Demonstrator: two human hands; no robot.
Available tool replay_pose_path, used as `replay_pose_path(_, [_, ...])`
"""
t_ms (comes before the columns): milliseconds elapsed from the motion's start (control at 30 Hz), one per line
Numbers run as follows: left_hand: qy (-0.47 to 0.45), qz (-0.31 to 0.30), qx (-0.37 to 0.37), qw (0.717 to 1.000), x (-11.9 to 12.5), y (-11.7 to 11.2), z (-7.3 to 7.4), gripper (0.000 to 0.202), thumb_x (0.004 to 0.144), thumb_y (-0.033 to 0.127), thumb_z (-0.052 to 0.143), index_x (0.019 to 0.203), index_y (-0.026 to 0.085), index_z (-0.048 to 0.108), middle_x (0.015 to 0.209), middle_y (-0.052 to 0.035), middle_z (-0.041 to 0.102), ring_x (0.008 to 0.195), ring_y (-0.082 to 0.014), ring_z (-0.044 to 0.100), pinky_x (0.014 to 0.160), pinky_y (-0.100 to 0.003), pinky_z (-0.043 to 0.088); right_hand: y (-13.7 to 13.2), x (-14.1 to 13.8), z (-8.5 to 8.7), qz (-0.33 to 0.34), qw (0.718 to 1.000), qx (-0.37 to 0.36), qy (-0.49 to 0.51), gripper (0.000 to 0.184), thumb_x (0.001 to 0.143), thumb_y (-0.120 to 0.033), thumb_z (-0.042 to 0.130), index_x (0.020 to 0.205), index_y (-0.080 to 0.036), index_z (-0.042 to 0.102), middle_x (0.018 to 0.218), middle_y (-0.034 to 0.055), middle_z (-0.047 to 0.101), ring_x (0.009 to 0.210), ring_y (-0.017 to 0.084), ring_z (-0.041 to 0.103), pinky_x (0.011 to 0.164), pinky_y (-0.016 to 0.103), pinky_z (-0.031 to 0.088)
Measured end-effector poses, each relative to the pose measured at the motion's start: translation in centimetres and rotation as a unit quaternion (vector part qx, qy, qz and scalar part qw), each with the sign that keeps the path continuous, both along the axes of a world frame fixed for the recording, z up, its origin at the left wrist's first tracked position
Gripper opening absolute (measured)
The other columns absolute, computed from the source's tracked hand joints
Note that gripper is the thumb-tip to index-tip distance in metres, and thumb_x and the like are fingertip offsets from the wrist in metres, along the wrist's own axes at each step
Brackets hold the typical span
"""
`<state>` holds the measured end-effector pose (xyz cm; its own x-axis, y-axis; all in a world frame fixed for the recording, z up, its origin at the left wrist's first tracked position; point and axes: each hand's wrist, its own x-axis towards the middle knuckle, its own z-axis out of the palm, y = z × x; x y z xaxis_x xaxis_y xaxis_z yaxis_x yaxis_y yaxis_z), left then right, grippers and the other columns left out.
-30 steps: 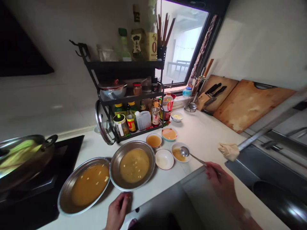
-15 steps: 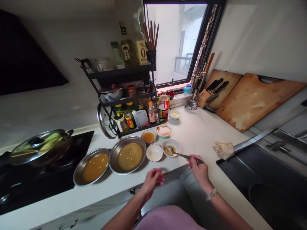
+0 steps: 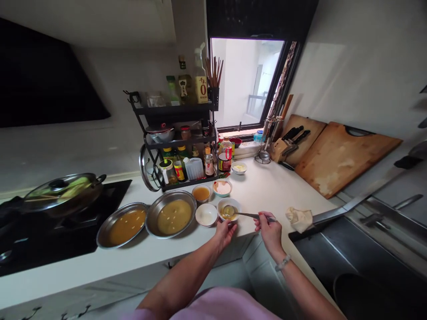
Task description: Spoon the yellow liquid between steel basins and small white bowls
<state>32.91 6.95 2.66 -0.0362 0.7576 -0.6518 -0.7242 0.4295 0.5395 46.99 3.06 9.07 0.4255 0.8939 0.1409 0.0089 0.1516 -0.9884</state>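
Steel pan [image 3: 173, 216] of brown liquid sits at left on the worktop [image 3: 267, 186]. Left hand [image 3: 225, 231] reaches forward, fingers against the near rim of the small white bowl [image 3: 234, 202]; can't tell if it grips. Spoon [image 3: 245, 214] dips into the bowl, handle pinched by right hand [image 3: 269, 226], wrist bent inward. Rag [image 3: 299, 218] lies just to the right.

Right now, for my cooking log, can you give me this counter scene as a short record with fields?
left hand: at near rim of small white bowl; grip unclear
right hand: pinches spoon by its handle
spoon tip: inside that bowl, in yellow-brown liquid
left of bowl: second white bowl, looks empty
further left: metal pan and outer metal pan, both holding brownish liquid
hob: lidded wok
right of hands: crumpled cloth
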Motion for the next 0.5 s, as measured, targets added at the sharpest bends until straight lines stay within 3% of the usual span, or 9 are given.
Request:
replay_pose_path(233, [-0.008, 0.009, 0.006, 1.0, 0.0, 0.2, 0.6, 0.047, 0.077, 0.004, 0.057, 0.119, 0.022, 0.045, 0.084, -0.0011, 0.061, 0.058, -0.0091, 0.06, 0.059, -0.022, 0.055, 1.7, -1.9, 2.0, 0.049, 0.998, 0.029, 0.0, 0.032, 0.079, -0.048, 0.063, 0.083, -0.017, 0.058, 0.055, -0.0025, 0.06, 0.039, 0.011, 0.053, 0.039, 0.021, 0.045])
replay_pose_path(400, [-0.005, 0.0, 0.022, 1.0, 0.1, 0.1, 0.3, 0.049, 0.077, 0.003, 0.057, 0.121, 0.021, 0.043, 0.083, -0.0017, 0.061, 0.056, -0.0092, 0.06, 0.058, -0.022, 0.054, 3.4, -6.1, 2.7, 0.101, 0.995, 0.024, 0.007, 0.03, 0.079, -0.047, 0.062, 0.084, -0.018, 0.058, 0.053, -0.0021, 0.06, 0.042, 0.013, 0.055, 0.04, 0.023, 0.046])
replay_pose_path(500, [0.061, -0.025, 0.06, 0.996, 0.3, 0.1, 0.4, 0.04, 0.084, 0.01, 0.053, 0.12, 0.021, 0.042, 0.084, -0.0015, 0.062, 0.06, -0.0089, 0.062, 0.06, -0.02, 0.053, 4.2, -9.5, 2.4, 0.129, 0.991, 0.018, 0.009, 0.03, 0.079, -0.047, 0.061, 0.082, -0.018, 0.058, 0.054, -0.0014, 0.06, 0.041, 0.013, 0.054, 0.038, 0.023, 0.045])
